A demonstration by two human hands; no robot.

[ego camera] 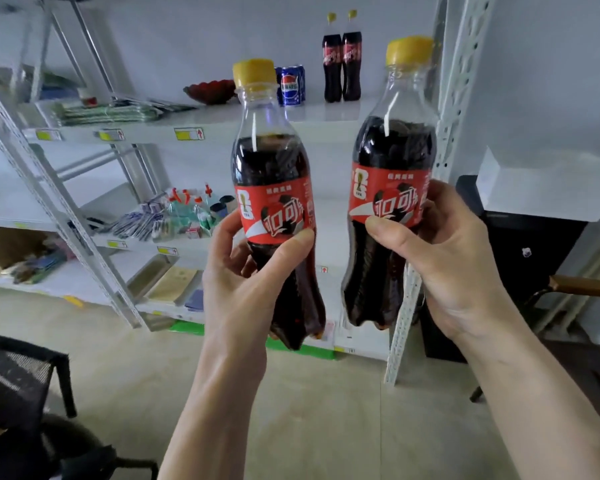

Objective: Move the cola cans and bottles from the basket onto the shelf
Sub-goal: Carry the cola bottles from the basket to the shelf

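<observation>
My left hand [243, 271] grips a cola bottle [274, 174] with a yellow cap and red label, held upright in front of the white shelf [326, 116]. My right hand [454, 258] grips a second, matching cola bottle [392, 161], tilted slightly right. Both bottles hang in the air below the upper shelf board. On that board stand two more cola bottles [342, 60] side by side and blue cola cans [291, 85] to their left. The basket is out of view.
A red glass dish [210, 91] and stacked green packets [108, 112] lie on the upper board. Lower boards hold pens, small bottles and paper. A perforated shelf post [454, 98] stands right of the bottles. A black chair [18, 382] sits bottom left, a dark cabinet [527, 258] at right.
</observation>
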